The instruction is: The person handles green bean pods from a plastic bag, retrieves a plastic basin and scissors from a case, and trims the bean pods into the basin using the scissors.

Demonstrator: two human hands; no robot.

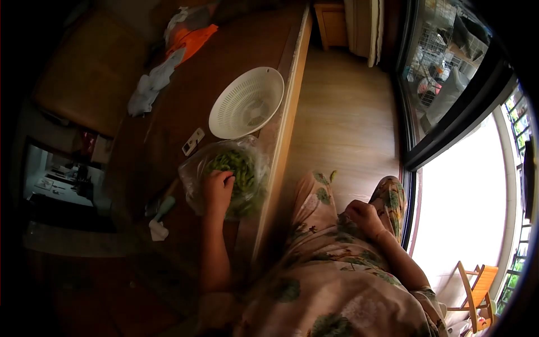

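My left hand (218, 189) is over a clear plastic bag (193, 161) of green pods (241, 171) on the brown table. Its thumb and fingers are drawn together at the pods; whatever they grip is too small to name. My right hand (364, 217) rests above my knee on the patterned trousers, its fingers curled, and what it may hold is hidden. Just above the bag stands a white perforated basket (247, 104) with nothing visible inside. One green pod (333, 176) shows beyond my knee, against the floor.
A small white device (193, 141) lies beside the bag. White and orange plastic bags (191, 45) are farther back on the table (185, 101). The table's pale edge runs beside my legs. A wooden folding chair (482, 289) stands at the lower right, past the dark door frame.
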